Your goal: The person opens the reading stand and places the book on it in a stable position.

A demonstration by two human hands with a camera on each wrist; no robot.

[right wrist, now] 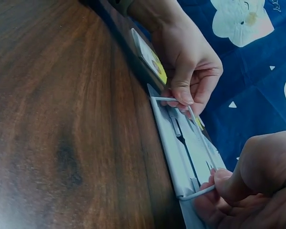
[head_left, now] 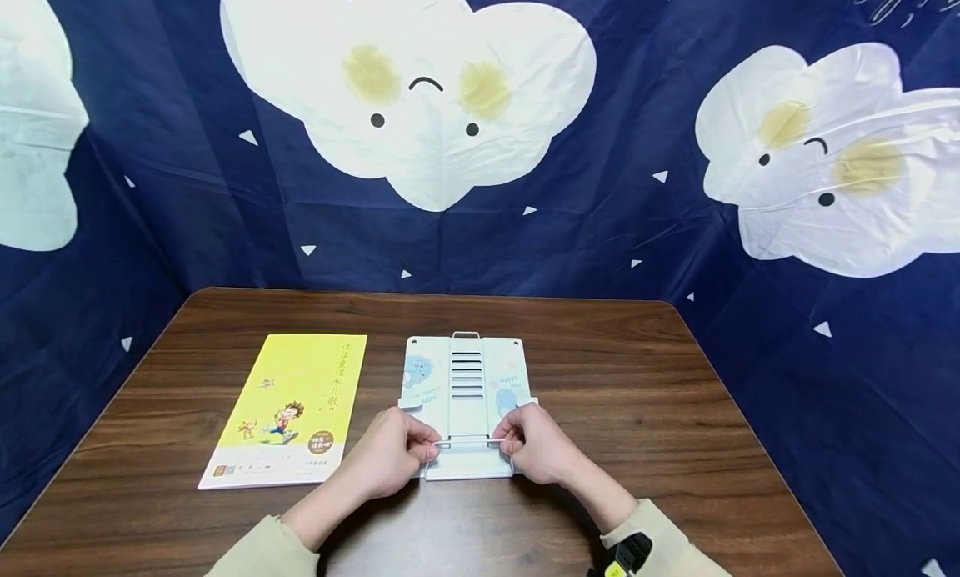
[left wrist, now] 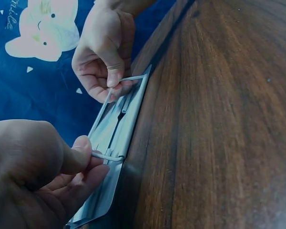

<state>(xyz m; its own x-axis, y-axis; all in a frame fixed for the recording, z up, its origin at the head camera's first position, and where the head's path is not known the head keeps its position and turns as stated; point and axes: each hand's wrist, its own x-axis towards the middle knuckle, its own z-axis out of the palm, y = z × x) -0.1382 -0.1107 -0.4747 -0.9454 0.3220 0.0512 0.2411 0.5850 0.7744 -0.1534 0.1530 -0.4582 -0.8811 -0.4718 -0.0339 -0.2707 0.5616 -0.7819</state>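
A pale metal book stand printed with light blue cartoon figures lies on the table, a slotted strip running down its middle. Along its near side a thin white wire bracket is swung up from the panel. My left hand pinches one corner of this wire between thumb and fingers. At the opposite corner, my right hand pinches it in the same way. The right wrist view shows the wire stretching between both hands, its two side arms meeting the stand's near edge.
Left of the stand lies a yellow book with a cartoon child on its cover. The brown wooden table ends at a dark blue cloth with white clouds, hanging behind and at the sides.
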